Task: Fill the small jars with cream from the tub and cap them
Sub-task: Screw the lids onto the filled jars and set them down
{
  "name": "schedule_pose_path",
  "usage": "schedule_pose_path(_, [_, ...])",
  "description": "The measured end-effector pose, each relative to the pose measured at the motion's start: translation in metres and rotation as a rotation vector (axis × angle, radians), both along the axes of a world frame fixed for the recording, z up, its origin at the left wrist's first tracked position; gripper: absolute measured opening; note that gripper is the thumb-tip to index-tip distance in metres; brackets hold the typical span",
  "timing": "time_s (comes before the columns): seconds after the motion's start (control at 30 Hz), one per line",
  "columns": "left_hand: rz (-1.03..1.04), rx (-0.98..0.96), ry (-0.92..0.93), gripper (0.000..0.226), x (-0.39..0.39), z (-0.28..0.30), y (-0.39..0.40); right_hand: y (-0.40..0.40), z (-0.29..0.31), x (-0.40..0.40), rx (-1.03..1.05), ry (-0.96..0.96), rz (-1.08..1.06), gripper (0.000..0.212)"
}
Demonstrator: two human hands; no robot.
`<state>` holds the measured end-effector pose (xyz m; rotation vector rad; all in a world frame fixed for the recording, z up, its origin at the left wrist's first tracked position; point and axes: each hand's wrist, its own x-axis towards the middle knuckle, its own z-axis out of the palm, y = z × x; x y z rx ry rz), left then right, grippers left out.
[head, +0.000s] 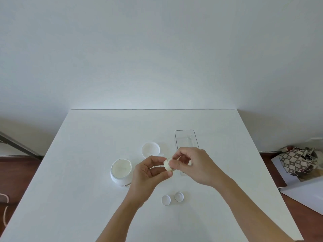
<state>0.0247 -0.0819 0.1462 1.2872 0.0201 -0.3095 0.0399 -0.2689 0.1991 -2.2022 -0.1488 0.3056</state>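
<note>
Left hand [148,172] and right hand [194,163] pinch small jar [168,165]; open tub [121,170], two lids [172,198] on table [87,198].

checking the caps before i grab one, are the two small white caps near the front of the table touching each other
Apart. The head view shows a strip of bare table between the left cap and the right cap; they lie side by side without contact.

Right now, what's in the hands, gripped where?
One small jar, held above the table. Left hand pinches its side wall; right hand grips the other end with its fingertips.
</note>
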Motion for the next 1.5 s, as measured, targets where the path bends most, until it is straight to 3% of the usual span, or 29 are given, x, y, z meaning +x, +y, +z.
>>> schedule_pose_path(0.1, [0.003,0.019,0.005,0.031,-0.001,0.0,-0.004,0.002,-0.005,0.0,-0.082,-0.025,-0.061,0.053])
schedule_pose_path(0.23, [-0.008,0.022,-0.007,0.03,-0.002,0.0,-0.006,-0.011,-0.002,-0.002,0.016,-0.001,0.019,0.02])
schedule_pose_path(0.33, [-0.015,0.025,-0.013,0.03,-0.003,-0.002,-0.008,-0.013,-0.004,-0.004,0.027,0.003,0.032,0.016])
schedule_pose_path(0.47, [-0.009,0.036,-0.002,0.03,-0.007,-0.007,-0.009,-0.008,-0.012,-0.004,-0.024,0.017,-0.046,0.028])
schedule_pose_path(0.7, [-0.007,0.067,0.026,0.03,-0.012,-0.02,-0.007,-0.006,-0.021,-0.012,-0.006,0.061,0.006,0.014])
schedule_pose_path(1.13, [-0.019,0.191,0.092,0.031,-0.02,-0.068,0.01,0.026,-0.063,-0.011,-0.082,0.305,-0.058,0.022])
schedule_pose_path(1.3, [-0.042,0.485,-0.01,0.064,-0.018,-0.093,0.018,0.026,-0.09,-0.016,-0.057,0.39,-0.182,0.018])
schedule_pose_path(1.5, [-0.159,0.869,-0.026,0.073,-0.008,-0.126,0.018,0.0,-0.133,-0.029,-0.298,0.327,-0.418,0.016])
